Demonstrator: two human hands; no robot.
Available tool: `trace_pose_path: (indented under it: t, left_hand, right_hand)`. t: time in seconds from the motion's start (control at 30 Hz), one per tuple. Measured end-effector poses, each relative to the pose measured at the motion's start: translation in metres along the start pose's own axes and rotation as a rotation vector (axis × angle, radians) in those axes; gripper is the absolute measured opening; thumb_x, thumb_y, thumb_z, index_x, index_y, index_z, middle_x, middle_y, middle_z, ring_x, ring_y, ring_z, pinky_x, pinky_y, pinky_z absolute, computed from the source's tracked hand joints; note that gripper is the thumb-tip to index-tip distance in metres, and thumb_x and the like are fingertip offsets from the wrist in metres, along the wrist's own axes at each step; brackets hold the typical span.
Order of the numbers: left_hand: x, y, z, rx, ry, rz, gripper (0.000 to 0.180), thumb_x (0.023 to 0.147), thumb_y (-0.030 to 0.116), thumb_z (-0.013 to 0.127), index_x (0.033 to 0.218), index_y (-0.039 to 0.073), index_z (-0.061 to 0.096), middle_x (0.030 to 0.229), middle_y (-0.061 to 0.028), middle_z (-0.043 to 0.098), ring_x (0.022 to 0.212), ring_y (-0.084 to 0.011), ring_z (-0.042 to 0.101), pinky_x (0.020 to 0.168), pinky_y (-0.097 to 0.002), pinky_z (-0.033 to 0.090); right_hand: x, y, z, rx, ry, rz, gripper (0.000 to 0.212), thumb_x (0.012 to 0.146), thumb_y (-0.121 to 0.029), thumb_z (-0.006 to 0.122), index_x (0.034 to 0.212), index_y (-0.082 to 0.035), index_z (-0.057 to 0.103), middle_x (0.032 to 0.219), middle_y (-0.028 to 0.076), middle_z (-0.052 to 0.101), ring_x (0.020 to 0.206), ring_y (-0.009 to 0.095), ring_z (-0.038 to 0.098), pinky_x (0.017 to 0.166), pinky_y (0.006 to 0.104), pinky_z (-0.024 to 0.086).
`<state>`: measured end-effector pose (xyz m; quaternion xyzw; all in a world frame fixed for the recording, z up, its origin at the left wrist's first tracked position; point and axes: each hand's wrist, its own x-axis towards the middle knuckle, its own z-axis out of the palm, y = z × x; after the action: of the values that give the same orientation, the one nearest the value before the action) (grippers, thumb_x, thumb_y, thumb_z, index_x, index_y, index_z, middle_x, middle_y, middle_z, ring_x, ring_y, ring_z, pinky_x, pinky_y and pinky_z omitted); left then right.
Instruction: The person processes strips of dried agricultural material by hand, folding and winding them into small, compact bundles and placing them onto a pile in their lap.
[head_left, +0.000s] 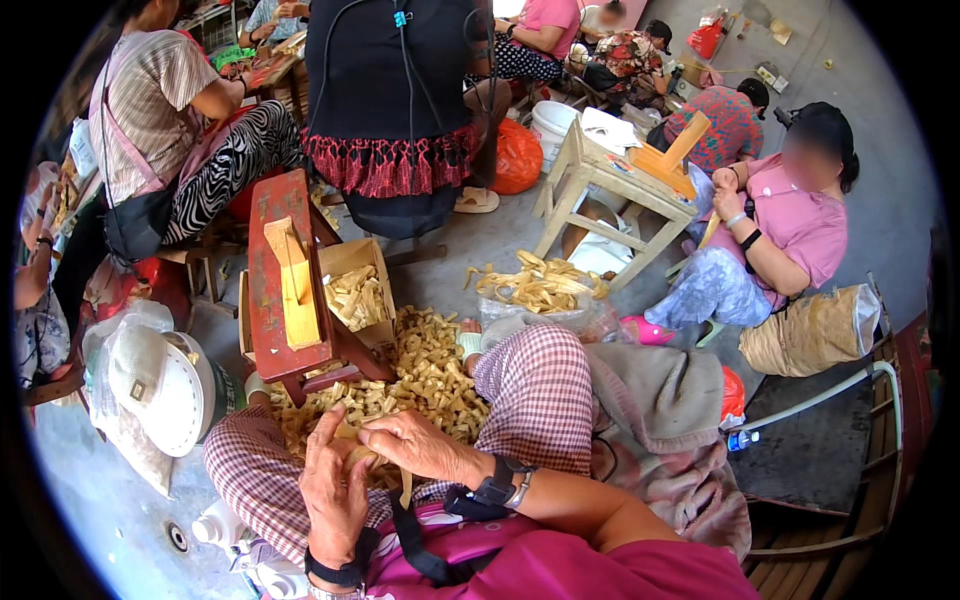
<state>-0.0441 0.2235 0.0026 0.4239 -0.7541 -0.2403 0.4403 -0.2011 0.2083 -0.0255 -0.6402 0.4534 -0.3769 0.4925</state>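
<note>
Above my lap, my left hand [335,490] and my right hand [425,445] meet on a pale yellow, flat, leaf-like strip [406,488]. Its loose end hangs below my right hand; most of the rest is hidden by the fingers. My left fingers point up with the strip against the thumb side, and my right fingers pinch it from the other side. Beyond my hands, a heap of small folded yellow pieces [430,365] lies between my legs. A red wooden bench [270,215] stands over the heap, with a yellow wooden block [292,285] on top.
A cardboard box [375,262] of folded pieces stands beside the bench. Past my knee lies a bundle of loose strips [540,285]. White tubs [178,400] stand at left. A wooden stool [575,170] and a seated co-worker [790,220] are at right; other people sit farther back.
</note>
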Motion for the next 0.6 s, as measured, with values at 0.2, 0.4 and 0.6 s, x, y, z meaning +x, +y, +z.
trace_pose_path:
  t: [0.2, 0.4, 0.6]
  left_hand:
    - [-0.007, -0.016, -0.002, -0.089, -0.086, -0.153, 0.018, 0.077, -0.007, 0.063, 0.091, -0.001, 0.053, 0.090, -0.0122, 0.061, 0.074, -0.0247, 0.059, 0.068, -0.0305, 0.050]
    - [0.002, -0.018, -0.007, -0.970, -0.061, -0.648, 0.020, 0.084, 0.005, 0.065, 0.103, 0.000, 0.061, 0.074, 0.0007, 0.060, 0.064, -0.0060, 0.054, 0.058, -0.0182, 0.044]
    - [-0.002, -0.014, -0.007, -1.322, -0.082, -0.656, 0.035, 0.081, 0.014, 0.070, 0.111, -0.002, 0.059, 0.094, -0.0086, 0.066, 0.077, -0.0129, 0.062, 0.072, -0.0248, 0.050]
  right_hand:
    - [-0.003, -0.005, -0.005, -0.105, 0.005, -0.048, 0.038, 0.093, -0.037, 0.049, 0.084, -0.001, 0.057, 0.069, 0.019, 0.059, 0.064, 0.034, 0.059, 0.055, 0.0401, 0.043]
    - [-0.012, -0.011, 0.001, -0.078, 0.023, -0.180, 0.028, 0.092, -0.028, 0.055, 0.107, -0.005, 0.051, 0.079, 0.013, 0.062, 0.071, 0.031, 0.062, 0.062, 0.0348, 0.047]
    - [-0.011, -0.007, 0.000, 0.112, -0.040, -0.199, 0.025, 0.098, -0.024, 0.046, 0.101, 0.000, 0.052, 0.079, 0.010, 0.060, 0.073, 0.021, 0.062, 0.065, 0.0312, 0.047]
